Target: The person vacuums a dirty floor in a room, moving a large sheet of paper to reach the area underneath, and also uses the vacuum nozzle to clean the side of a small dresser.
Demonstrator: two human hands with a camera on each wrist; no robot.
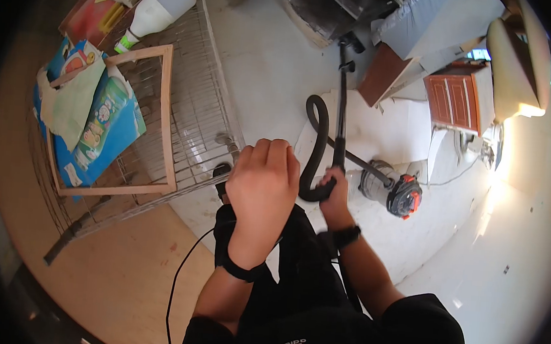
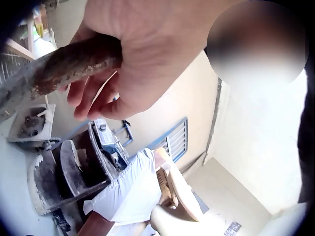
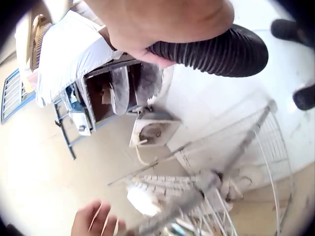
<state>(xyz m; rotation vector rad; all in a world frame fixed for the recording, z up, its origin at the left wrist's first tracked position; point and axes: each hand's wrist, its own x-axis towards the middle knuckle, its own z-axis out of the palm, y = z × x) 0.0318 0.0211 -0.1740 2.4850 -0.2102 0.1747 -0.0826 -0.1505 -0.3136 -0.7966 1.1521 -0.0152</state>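
My left hand (image 1: 263, 184) is curled round a rusty metal post (image 2: 64, 66) of the wire rack (image 1: 193, 112). The post passes between thumb and fingers in the left wrist view. Lower and to the right, my right hand (image 1: 335, 198) grips the ribbed black hose (image 3: 221, 51) of a vacuum cleaner (image 1: 380, 189), close to where it meets the wand (image 1: 342, 106). The wand runs away from me to a dark floor head (image 1: 351, 43) on the pale floor. The hose bends in a loop beside the wand.
On the rack lie a wooden frame (image 1: 165, 100), blue printed sheets (image 1: 114, 141) and a large white bulb (image 1: 162, 7). Beyond the wand stand a dark curved cabinet (image 1: 325, 12) and a red-brown cabinet (image 1: 453, 101). A dirty sink (image 3: 155, 132) is on the floor.
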